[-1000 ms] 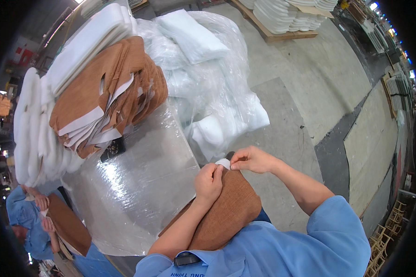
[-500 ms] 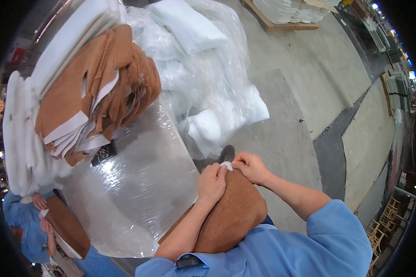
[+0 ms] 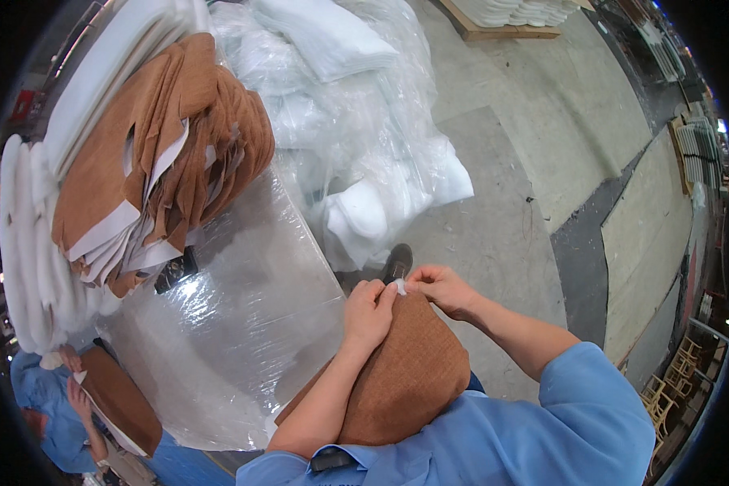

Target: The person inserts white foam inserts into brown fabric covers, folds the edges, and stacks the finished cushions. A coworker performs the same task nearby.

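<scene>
A brown fabric cover (image 3: 405, 368) lies across my lap, its far end narrowing to a corner with a bit of white material (image 3: 400, 286) poking out. My left hand (image 3: 369, 310) is closed on that corner from the left, thumb on top. From the right, my right hand (image 3: 444, 289) pinches the white bit at the cover's edge, fingertips bent together. The two hands nearly meet there. What the cover holds inside is mostly hidden.
Left of me stands a plastic-wrapped table (image 3: 227, 324) bearing a pile of brown covers (image 3: 170, 138) with white edges. White padding (image 3: 32, 243) is stacked beside it. Clear plastic bags of white filling (image 3: 356, 130) lie ahead. A co-worker (image 3: 53, 413) handles another brown piece at lower left.
Both hands keep their hold at the cover's corner, with the fingers shifting only slightly. The whole view has tilted a little.
</scene>
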Demonstrator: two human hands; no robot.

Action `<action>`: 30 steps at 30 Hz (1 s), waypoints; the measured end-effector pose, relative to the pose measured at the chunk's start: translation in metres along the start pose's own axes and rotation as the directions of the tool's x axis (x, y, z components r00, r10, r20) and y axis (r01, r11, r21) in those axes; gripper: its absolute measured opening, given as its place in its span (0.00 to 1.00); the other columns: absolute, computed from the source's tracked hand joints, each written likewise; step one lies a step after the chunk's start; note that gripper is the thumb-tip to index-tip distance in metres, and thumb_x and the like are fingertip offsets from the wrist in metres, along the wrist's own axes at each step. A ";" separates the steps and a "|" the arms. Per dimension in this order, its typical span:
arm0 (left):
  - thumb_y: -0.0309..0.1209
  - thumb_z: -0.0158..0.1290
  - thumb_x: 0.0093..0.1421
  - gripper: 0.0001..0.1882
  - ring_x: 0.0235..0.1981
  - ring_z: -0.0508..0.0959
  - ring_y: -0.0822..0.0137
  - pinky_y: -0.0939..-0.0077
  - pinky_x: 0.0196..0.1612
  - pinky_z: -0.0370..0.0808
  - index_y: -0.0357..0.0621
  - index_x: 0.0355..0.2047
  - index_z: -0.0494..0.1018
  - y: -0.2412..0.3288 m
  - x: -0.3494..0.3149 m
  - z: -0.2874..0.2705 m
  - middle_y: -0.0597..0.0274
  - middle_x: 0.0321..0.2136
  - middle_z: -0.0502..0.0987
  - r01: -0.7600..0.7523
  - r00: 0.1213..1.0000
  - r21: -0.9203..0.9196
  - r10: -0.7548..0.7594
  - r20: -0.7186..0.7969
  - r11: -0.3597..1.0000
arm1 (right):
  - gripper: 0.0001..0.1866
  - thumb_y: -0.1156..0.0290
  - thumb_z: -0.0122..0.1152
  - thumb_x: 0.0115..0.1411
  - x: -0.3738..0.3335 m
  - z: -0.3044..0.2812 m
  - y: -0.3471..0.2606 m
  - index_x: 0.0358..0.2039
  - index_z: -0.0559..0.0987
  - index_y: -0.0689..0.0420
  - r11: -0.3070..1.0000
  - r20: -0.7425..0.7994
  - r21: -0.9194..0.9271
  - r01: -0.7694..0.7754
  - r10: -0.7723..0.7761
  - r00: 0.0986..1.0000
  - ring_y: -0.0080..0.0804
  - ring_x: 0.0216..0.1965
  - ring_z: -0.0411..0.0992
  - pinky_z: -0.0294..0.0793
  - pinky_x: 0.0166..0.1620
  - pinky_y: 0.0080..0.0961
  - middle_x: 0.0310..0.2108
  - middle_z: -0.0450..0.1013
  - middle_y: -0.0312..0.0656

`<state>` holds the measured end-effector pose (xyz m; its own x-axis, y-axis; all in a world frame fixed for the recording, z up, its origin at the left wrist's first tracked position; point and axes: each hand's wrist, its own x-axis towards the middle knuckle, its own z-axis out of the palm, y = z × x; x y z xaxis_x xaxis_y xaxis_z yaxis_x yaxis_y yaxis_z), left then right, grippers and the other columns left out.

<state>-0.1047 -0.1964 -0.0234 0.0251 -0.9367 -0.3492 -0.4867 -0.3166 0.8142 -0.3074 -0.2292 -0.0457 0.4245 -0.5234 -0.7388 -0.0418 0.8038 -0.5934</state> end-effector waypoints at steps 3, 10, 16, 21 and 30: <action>0.41 0.55 0.70 0.22 0.25 0.74 0.47 0.56 0.33 0.69 0.34 0.27 0.71 0.009 0.006 -0.001 0.44 0.22 0.73 0.048 0.998 0.074 -0.052 0.045 0.996 | 0.07 0.67 0.65 0.71 0.005 0.005 0.007 0.39 0.82 0.58 0.996 -0.084 -0.042 0.073 -0.076 0.994 0.21 0.36 0.74 0.75 0.40 0.23 0.35 0.79 0.33; 0.42 0.53 0.70 0.22 0.32 0.77 0.39 0.49 0.39 0.73 0.34 0.28 0.74 0.000 0.023 0.008 0.40 0.26 0.76 0.201 0.963 0.169 -0.226 0.148 0.965 | 0.08 0.68 0.67 0.68 0.021 0.015 0.004 0.34 0.79 0.57 0.960 -0.138 0.129 -0.248 0.265 0.954 0.22 0.27 0.72 0.73 0.31 0.27 0.29 0.77 0.34; 0.40 0.55 0.69 0.20 0.38 0.77 0.40 0.51 0.45 0.74 0.34 0.26 0.76 -0.008 0.020 0.019 0.40 0.32 0.74 0.130 0.991 0.163 -0.134 0.011 0.978 | 0.07 0.70 0.65 0.69 0.043 0.007 0.030 0.33 0.79 0.56 0.826 0.124 0.340 -0.449 0.434 0.893 0.25 0.28 0.76 0.76 0.32 0.26 0.30 0.78 0.34; 0.40 0.56 0.69 0.19 0.39 0.77 0.42 0.51 0.44 0.74 0.34 0.28 0.77 -0.009 0.020 0.013 0.43 0.33 0.74 0.108 0.982 0.253 -0.144 0.126 0.961 | 0.05 0.69 0.63 0.70 0.047 0.003 0.047 0.38 0.80 0.57 0.738 0.308 0.489 -0.465 0.353 0.884 0.26 0.35 0.80 0.82 0.40 0.28 0.37 0.81 0.36; 0.43 0.57 0.68 0.18 0.48 0.75 0.44 0.41 0.62 0.66 0.40 0.30 0.81 0.028 0.027 -0.021 0.49 0.38 0.79 -0.272 0.940 0.572 0.086 0.331 0.774 | 0.07 0.68 0.64 0.69 0.026 0.015 0.045 0.40 0.81 0.57 0.702 0.252 0.627 -0.337 0.227 0.941 0.29 0.41 0.80 0.81 0.47 0.32 0.40 0.80 0.39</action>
<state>-0.0993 -0.2339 -0.0002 -0.3068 -0.8581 -0.4118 -0.8831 0.0953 0.4594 -0.2846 -0.2020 -0.0869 0.6178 -0.2387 -0.7493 0.3945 0.9183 0.0327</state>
